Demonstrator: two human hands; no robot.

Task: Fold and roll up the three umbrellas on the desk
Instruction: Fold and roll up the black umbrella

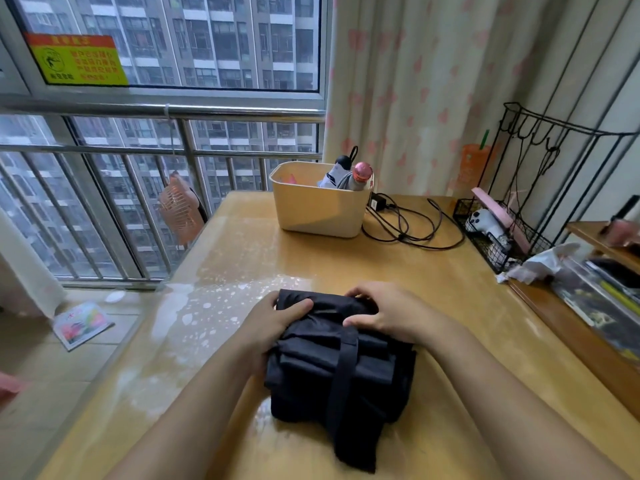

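Observation:
A black umbrella (341, 372) lies on the wooden desk (450, 323) close to me, its fabric bunched in folds with a black strap running down over it. My left hand (273, 327) grips the fabric at the umbrella's far left end, thumb on top. My right hand (384, 313) holds the far right end, fingers curled over the cloth. Two folded umbrellas stand in a cream bin (318, 209) at the back: a grey one with a black handle (334, 173) and one with a pink handle (360, 174).
Black cables (408, 220) and a charger lie right of the bin. A black wire rack (502, 233) holds small items at the right edge, with crumpled tissue (540, 261) and a shelf beside it. A window railing and an orange fan (180, 209) lie left.

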